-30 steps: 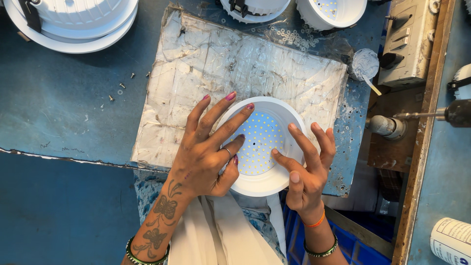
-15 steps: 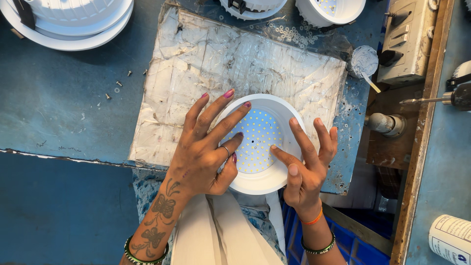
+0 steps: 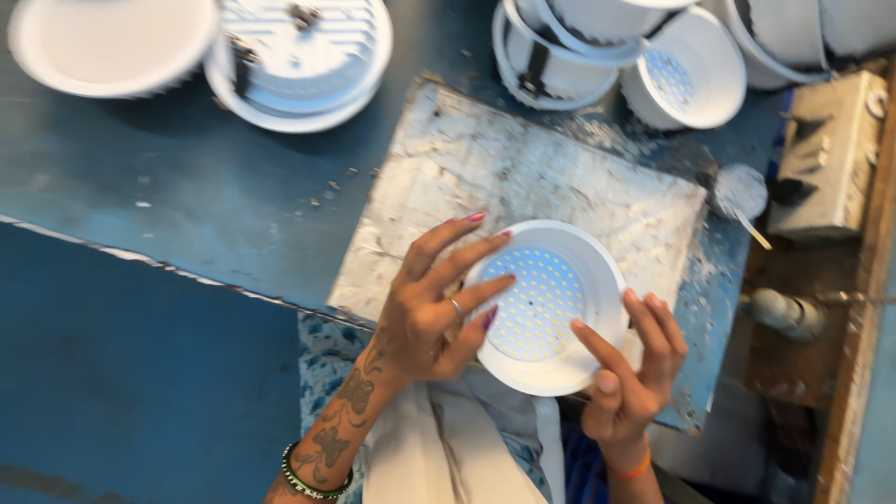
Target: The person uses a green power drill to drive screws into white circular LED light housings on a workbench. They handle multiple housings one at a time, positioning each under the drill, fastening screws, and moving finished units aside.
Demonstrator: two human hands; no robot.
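Head view. 1 round white lamp housing (image 3: 551,308) rests on a pale, scuffed work pad (image 3: 523,187) near the front edge of a blue workbench (image 3: 187,205). The housing faces up; its recessed centre shows a disc dotted with small yellow points.

Left hand (image 3: 425,313): fingers spread and extended, laid over the left rim of the housing. The fingertips reach onto the rim and the edge of the dotted disc. The hand is not clenched; it presses on the housing rather than closing around it. A ring sits on 1 finger, and a beaded bracelet (image 3: 313,481) circles the wrist.

Right hand (image 3: 635,373): fingers curled around the lower right rim of the housing, with the thumb on the inner face and the other fingers behind the outer wall. This hand grasps the housing. An orange band (image 3: 630,469) circles the wrist.

Surroundings: more white housings (image 3: 299,56) lie at the rear of the bench, 1 group at the upper left and 1 stacked group (image 3: 607,47) at the upper right, all well apart from the hands. A grey box-shaped unit (image 3: 821,154) stands at the right of the pad. A small round tool with a thin stick (image 3: 742,196) lies just beside the pad's right corner.
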